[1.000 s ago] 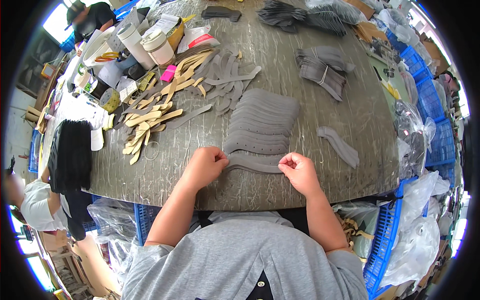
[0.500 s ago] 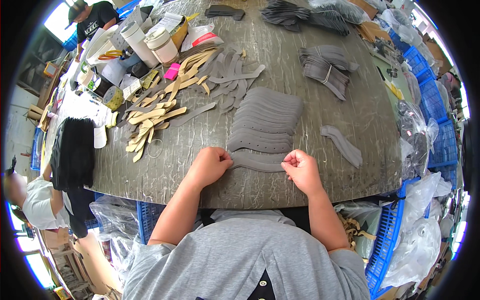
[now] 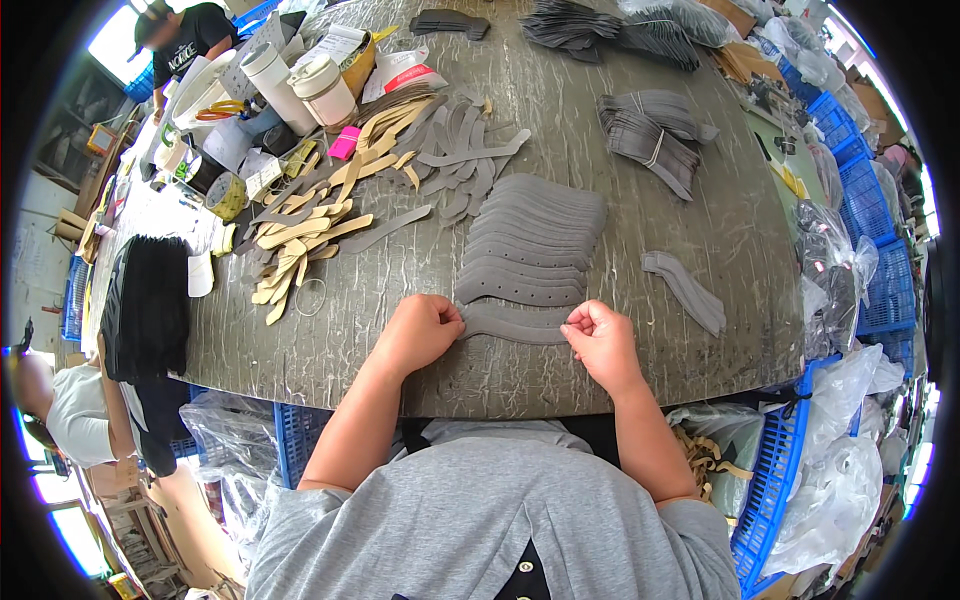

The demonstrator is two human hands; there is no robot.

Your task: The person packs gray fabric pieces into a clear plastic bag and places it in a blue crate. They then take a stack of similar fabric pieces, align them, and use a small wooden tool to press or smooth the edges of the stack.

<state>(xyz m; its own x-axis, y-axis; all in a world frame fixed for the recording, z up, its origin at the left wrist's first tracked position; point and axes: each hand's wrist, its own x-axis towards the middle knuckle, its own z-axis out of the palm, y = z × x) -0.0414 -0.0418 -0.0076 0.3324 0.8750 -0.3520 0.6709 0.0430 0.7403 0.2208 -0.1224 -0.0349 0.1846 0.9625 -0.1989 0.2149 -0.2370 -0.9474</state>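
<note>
A curved grey strip (image 3: 515,326) lies across the table in front of me, at the near end of an overlapping row of like strips (image 3: 530,240). Small holes dot the nearer strips of that row. My left hand (image 3: 425,330) pinches the strip's left end, and my right hand (image 3: 602,340) pinches its right end between thumb and finger. A narrow gap parts this strip from the row behind it. To the right, a small stack of curved grey pieces (image 3: 685,292) lies by itself.
Tan and grey strips (image 3: 310,235) lie heaped at left, near a white jar (image 3: 323,92). Tied grey bundles (image 3: 655,140) sit at far right. Black pieces (image 3: 147,305) hang over the left edge. Blue crates (image 3: 865,200) line the right side. Two people are at left.
Both my hands stay almost still on the strip; the right one has shifted very slightly. The person at the lower left has moved a little.
</note>
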